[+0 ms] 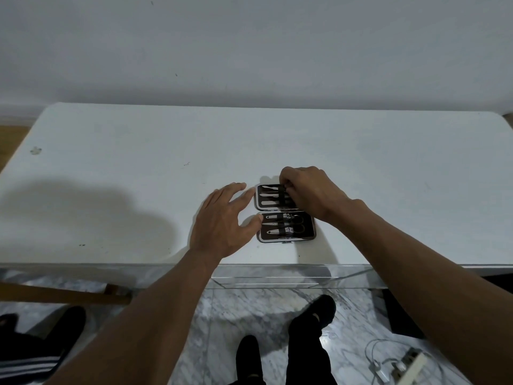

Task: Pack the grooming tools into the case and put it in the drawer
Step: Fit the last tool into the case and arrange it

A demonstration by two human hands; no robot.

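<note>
A small black grooming case (306,235) lies open flat on the white tabletop (138,168), its two halves one behind the other. Several metal tools sit under elastic straps in both halves; the near half holds clippers and small scissors (295,227). My right hand (311,191) is over the far half, fingers curled and pinching a tool (270,188) at the strap; the fingertips hide its end. My left hand (222,220) rests on the table with fingers spread, fingertips and thumb touching the case's left edge.
A clear acrylic drawer (266,277) sticks out below the table's front edge. On the marble floor lie a power strip with cables (399,366) at the lower right, a wooden bar (63,294) at the left, and my feet below.
</note>
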